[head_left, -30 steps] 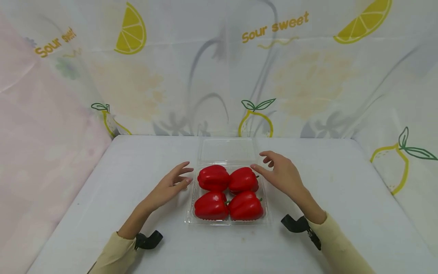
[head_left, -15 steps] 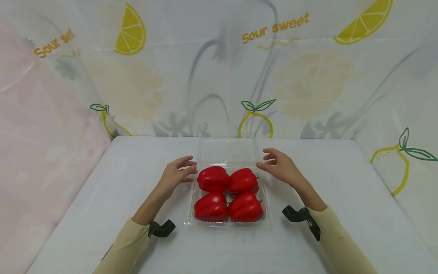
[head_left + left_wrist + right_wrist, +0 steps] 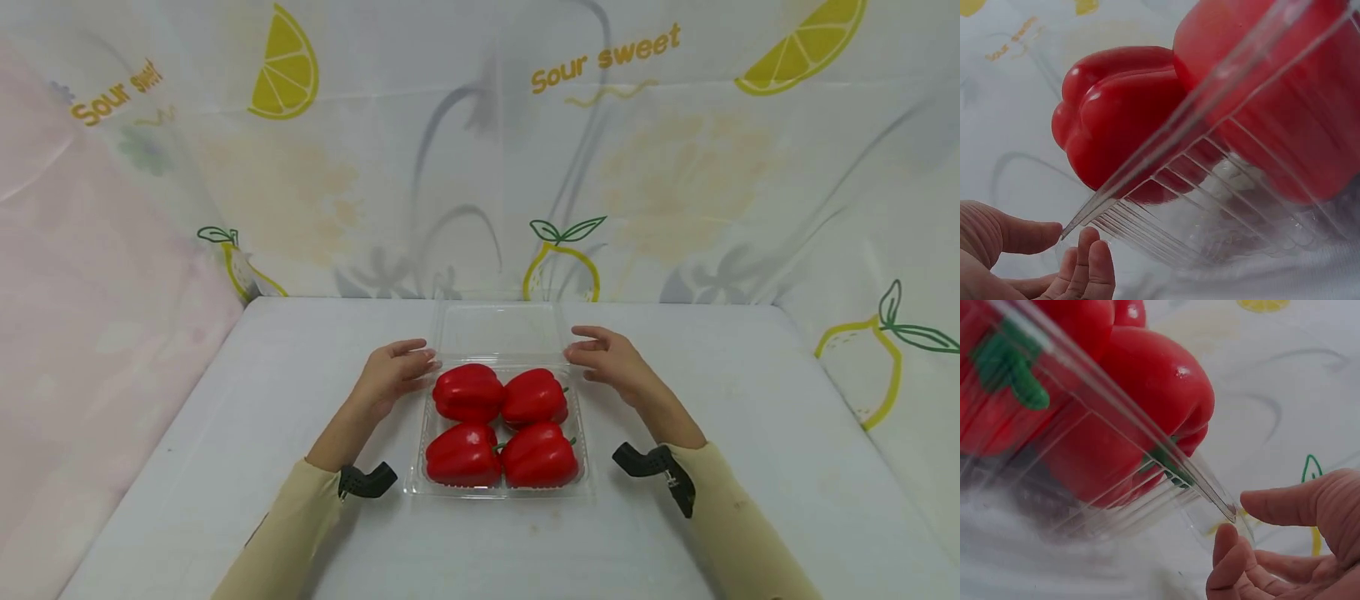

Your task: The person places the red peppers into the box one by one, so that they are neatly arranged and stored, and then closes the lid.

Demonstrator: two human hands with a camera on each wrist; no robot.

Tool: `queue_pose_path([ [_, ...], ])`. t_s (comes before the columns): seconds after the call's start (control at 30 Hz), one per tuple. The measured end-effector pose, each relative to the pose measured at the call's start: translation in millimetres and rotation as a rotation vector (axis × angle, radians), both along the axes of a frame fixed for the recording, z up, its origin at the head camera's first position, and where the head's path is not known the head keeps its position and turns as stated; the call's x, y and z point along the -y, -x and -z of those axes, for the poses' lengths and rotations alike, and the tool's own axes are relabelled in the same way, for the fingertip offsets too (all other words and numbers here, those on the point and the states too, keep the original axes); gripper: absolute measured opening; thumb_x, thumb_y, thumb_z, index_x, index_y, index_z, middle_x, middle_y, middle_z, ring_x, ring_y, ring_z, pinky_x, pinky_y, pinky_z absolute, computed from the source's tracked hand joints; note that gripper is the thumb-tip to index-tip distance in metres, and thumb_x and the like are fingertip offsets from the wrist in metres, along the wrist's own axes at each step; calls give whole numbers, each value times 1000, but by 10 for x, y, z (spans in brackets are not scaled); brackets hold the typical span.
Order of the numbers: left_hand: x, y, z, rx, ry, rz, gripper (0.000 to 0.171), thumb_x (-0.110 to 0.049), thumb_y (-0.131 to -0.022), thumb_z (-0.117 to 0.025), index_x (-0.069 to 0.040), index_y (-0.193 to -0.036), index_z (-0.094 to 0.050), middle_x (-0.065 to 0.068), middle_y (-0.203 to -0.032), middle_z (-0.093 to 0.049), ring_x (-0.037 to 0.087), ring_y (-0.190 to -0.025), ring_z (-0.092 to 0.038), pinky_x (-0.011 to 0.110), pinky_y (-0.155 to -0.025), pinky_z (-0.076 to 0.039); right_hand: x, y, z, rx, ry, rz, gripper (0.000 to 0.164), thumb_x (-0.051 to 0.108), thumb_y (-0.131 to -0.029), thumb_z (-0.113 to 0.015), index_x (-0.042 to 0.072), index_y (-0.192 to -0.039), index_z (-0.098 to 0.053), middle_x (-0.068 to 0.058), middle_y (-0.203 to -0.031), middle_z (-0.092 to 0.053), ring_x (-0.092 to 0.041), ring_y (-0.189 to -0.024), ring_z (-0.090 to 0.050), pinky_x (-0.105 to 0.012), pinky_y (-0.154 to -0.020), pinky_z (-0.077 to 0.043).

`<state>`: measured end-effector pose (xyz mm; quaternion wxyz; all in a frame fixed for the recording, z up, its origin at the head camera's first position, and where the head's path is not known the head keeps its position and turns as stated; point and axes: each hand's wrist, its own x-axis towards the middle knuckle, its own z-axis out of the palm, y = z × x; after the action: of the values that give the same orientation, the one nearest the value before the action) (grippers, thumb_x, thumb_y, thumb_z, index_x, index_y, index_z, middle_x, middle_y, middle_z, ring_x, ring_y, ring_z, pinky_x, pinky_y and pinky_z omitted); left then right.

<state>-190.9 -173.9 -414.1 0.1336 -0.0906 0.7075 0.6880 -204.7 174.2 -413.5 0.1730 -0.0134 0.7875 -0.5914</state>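
A clear plastic clamshell box (image 3: pixel 498 492) stands on the white table with its lid (image 3: pixel 498 331) folded back. Several red bell peppers (image 3: pixel 468 392) fill its base in two rows; green stems show on some. My left hand (image 3: pixel 387 377) is at the base's back left corner. In the left wrist view its thumb tip (image 3: pixel 1050 236) meets the rim's corner, with the loosely bent fingers just beneath. At the back right corner is my right hand (image 3: pixel 615 362). In the right wrist view the rim's corner lies between its spread thumb (image 3: pixel 1279 506) and bent fingers (image 3: pixel 1229 562), not gripped.
White cloth covers the table (image 3: pixel 675 533). Behind it hangs a lemon-patterned curtain (image 3: pixel 480 167), and pinkish cloth (image 3: pixel 97 317) closes off the left side. Dark camera mounts (image 3: pixel 369 481) stick out from both wrists beside the box.
My left hand has moved right and away from me, up to the box's back left corner. My right hand has shifted slightly, its fingers drawing together beside the back right corner. The peppers stay put.
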Motion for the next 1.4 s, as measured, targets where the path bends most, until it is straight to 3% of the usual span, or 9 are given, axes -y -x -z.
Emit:
queue_pose_path([
  [0.27,-45,42,21,59,-125,-94,56,-13,-96,-64,0,-146,-42,18,-126,-60,19,-100,-67,38,-93,-51,-3,-4,11,121,158,83,59,18,-98,-61,2,-150,-37,-21,-134,-53,-17,-97,-60,-26,-86,-53],
  [0.53,-54,37,24,12,-146,-55,50,-12,-98,-61,1,-144,-47,24,-131,-57,20,-100,-66,39,-94,-51,-30,-27,9,104,197,99,58,14,-98,-61,1,-149,-38,-13,-118,-60,-17,-92,-61,-25,-82,-53],
  [0.67,-51,49,34,-39,-157,-37,49,-10,-97,-62,0,-142,-48,16,-115,-64,19,-97,-67,35,-91,-53,-30,-26,1,50,180,115,57,11,-96,-63,1,-147,-40,-8,-111,-60,-21,-93,-62,-26,-80,-54],
  [0.8,-53,75,41,-89,-161,-25,48,-8,-96,-63,-2,-142,-48,6,-102,-63,17,-94,-68,33,-89,-54,-34,-22,5,-36,120,129,55,11,-94,-66,1,-143,-44,-13,-113,-59,-22,-92,-61,-28,-78,-55],
  [0.93,-54,96,47,-136,-142,-24,47,-8,-96,-64,-4,-141,-50,8,-106,-61,17,-95,-68,31,-86,-55,-50,-27,4,-126,61,135,50,13,-92,-68,-1,-137,-49,-19,-117,-59,-17,-90,-61,-30,-79,-54],
  [1.13,-40,76,57,-235,-91,5,46,-7,-95,-64,-6,-139,-51,21,-122,-55,29,-107,-64,31,-86,-55,-96,-41,-2,-213,41,144,42,15,-91,-71,-1,-126,-55,-17,-112,-62,-16,-91,-66,-36,-81,-54],
  [1.3,-5,32,92,-306,-89,31,43,-7,-95,-65,-1,-135,-52,27,-128,-53,29,-110,-63,32,-88,-54,-140,-77,-3,-302,63,102,33,10,-90,-72,-2,-118,-59,-18,-109,-64,-16,-91,-68,-28,-83,-55],
  [1.4,25,-2,125,-328,-99,25,39,-5,-94,-67,3,-129,-54,21,-124,-59,26,-109,-63,31,-89,-54,-165,-121,-22,-397,49,44,25,6,-90,-72,-3,-110,-62,-19,-105,-66,-18,-92,-67,-23,-82,-55],
])
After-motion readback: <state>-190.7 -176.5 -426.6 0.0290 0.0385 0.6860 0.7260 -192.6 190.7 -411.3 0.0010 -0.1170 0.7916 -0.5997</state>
